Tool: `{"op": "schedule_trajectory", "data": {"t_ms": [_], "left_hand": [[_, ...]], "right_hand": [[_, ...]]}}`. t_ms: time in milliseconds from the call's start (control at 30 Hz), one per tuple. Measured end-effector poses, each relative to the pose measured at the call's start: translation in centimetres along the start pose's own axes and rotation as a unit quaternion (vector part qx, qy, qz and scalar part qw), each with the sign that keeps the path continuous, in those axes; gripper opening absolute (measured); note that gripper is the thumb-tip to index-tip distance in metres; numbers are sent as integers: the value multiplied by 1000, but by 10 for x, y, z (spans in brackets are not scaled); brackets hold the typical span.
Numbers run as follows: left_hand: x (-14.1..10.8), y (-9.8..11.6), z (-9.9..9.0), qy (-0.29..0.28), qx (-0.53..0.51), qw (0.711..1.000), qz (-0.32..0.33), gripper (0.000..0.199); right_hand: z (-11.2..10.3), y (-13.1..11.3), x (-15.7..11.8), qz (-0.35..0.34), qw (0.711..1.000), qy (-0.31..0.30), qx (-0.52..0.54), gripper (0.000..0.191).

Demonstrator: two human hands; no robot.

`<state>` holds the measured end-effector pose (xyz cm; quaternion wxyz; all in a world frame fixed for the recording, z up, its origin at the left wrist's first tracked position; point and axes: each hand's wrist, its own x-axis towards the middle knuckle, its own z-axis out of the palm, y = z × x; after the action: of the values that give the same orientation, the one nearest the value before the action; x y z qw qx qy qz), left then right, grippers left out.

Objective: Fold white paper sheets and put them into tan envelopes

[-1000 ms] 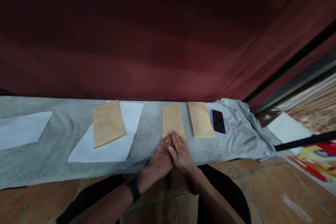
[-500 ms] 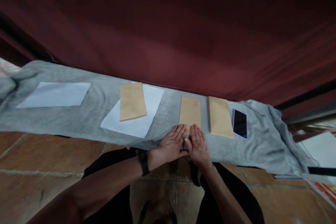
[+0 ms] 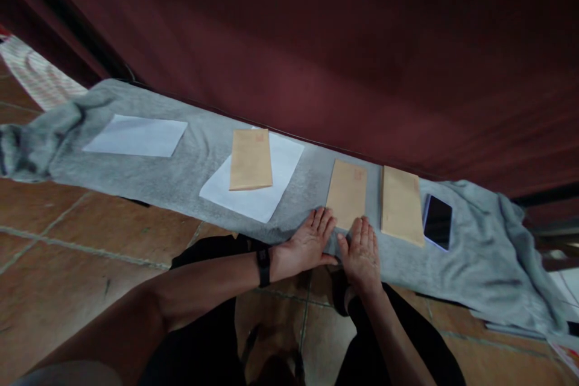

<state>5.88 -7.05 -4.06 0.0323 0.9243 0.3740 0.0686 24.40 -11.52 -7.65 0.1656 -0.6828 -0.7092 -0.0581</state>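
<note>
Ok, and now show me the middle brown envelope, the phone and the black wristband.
Middle brown envelope (image 3: 347,192): head view, on the middle of its uncovered face.
Phone (image 3: 438,222): head view, on the middle of its dark screen.
Black wristband (image 3: 263,266): head view, on the middle of its visible side.

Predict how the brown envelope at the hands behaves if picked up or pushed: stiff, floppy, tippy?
The brown envelope is probably light and somewhat floppy, since it looks like thin paper with little visible thickness. Lying flat, it should slide rather than roll or tip. The gray cloth under it looks soft and wrinkles nearby, so it might drag or bunch.
</note>
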Motion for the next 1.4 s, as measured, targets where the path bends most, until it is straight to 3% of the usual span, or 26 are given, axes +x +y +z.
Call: {"op": "schedule_trajectory", "data": {"t_ms": [67, 200, 267, 333, 400, 467, 500, 567, 733, 833, 900, 1000, 1067, 1133, 1200, 1300, 1400], "left_hand": [[1, 0, 1, 4, -26, 999, -21, 91], [5, -1, 9, 38, -143, 988, -49, 58], [10, -6, 16, 68, -234, 967, -76, 57], [19, -14, 21, 106, -339, 925, -134, 63], [29, -22, 24, 125, -461, 856, -197, 66], [38, -29, 22, 115, -546, 790, -255, 73], [42, -30, 20, 112, -564, 773, -267, 75], [47, -29, 12, 110, -584, 758, -270, 73], [51, -14, -18, 83, -642, 734, -205, 63], [54, -8, -29, 54, -653, 736, -171, 71], [55, -7, -28, 34, -650, 743, -156, 65], [57, -11, -17, 39, -635, 752, -170, 54], [58, -15, -9, 45, -620, 762, -181, 51], [57, -19, -4, 48, -606, 773, -182, 46], [56, -23, -2, 55, -593, 783, -179, 42], [54, -28, -3, 69, -564, 804, -173, 38], [51, -34, -9, 75, -498, 849, -161, 34]], "right_hand": [[2, -2, 0, 6, 1000, 14, 1, 76], [6, -8, 2, 20, 998, 54, 2, 74], [7, -12, 4, 28, 998, 54, 1, 73], [7, -16, 8, 46, 998, 43, -3, 72], [5, -20, 13, 66, 998, 25, -6, 72], [0, -24, 19, 84, 996, 12, -9, 72], [-4, -26, 22, 87, 996, 5, -12, 72], [-12, -31, 29, 87, 996, -11, -15, 69], [-32, -26, 48, 115, 992, -40, -17, 51], [-39, -3, 59, 180, 979, 4, 94, 41], [-41, 17, 65, 251, 931, 68, 256, 33], [-41, 40, 69, 349, 791, 126, 486, 36], [-39, 47, 67, 381, 713, 153, 568, 35], [-35, 48, 61, 394, 664, 171, 612, 33], [-31, 48, 55, 398, 639, 177, 634, 32], [-26, 49, 48, 394, 631, 186, 642, 31], [-25, 53, 47, 396, 616, 191, 653, 28]]}}
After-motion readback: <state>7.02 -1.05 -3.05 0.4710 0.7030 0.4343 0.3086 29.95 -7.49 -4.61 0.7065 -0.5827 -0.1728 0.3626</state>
